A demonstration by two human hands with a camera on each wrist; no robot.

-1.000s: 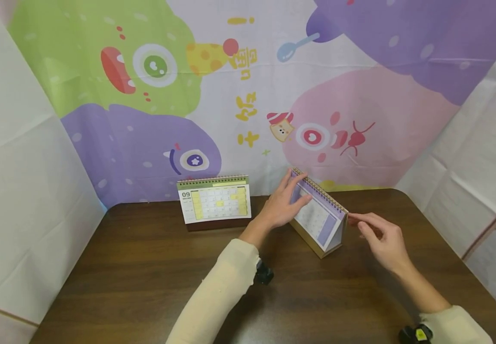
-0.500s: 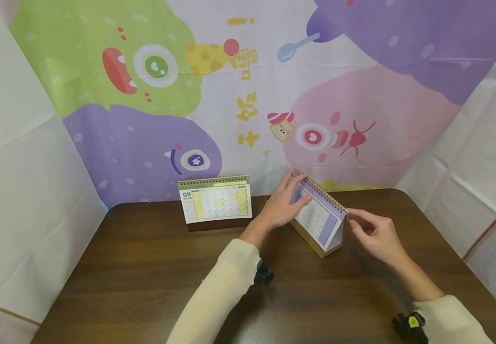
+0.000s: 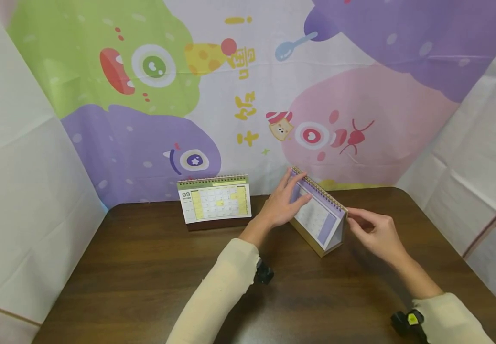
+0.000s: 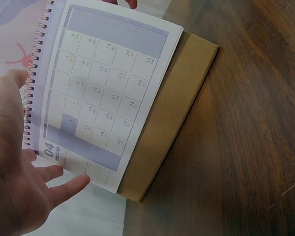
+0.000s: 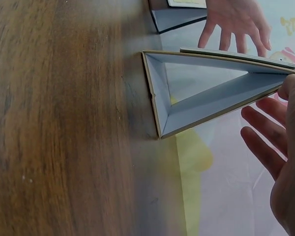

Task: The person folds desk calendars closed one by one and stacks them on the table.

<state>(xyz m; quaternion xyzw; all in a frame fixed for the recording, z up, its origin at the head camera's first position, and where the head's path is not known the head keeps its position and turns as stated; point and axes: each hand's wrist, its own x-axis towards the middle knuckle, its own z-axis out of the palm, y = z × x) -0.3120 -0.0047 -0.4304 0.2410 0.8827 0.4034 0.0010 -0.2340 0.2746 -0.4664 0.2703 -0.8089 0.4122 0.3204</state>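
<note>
A purple spiral-bound desk calendar [image 3: 317, 217] stands upright on its brown card stand, turned at an angle, right of centre in the head view. In the left wrist view its page [image 4: 98, 88] reads 04. My left hand [image 3: 278, 203] rests at the calendar's far left end, fingertips touching the wire binding and thumb in front of the page. At the near right end, my right hand [image 3: 377, 236] pinches the top corner between thumb and index finger. The right wrist view looks through the stand's triangular side [image 5: 204, 115], with the remaining right fingers spread behind it.
A second desk calendar [image 3: 213, 205], green and yellow and marked 09, stands to the left on the brown wooden table [image 3: 153, 277]. Behind the table hangs a cartoon-printed cloth [image 3: 261, 95]. White cloth walls [image 3: 11, 157] close off both sides.
My right hand has moved slightly left and taken the calendar's top right corner between thumb and finger. My left hand and both calendars have stayed in place.
</note>
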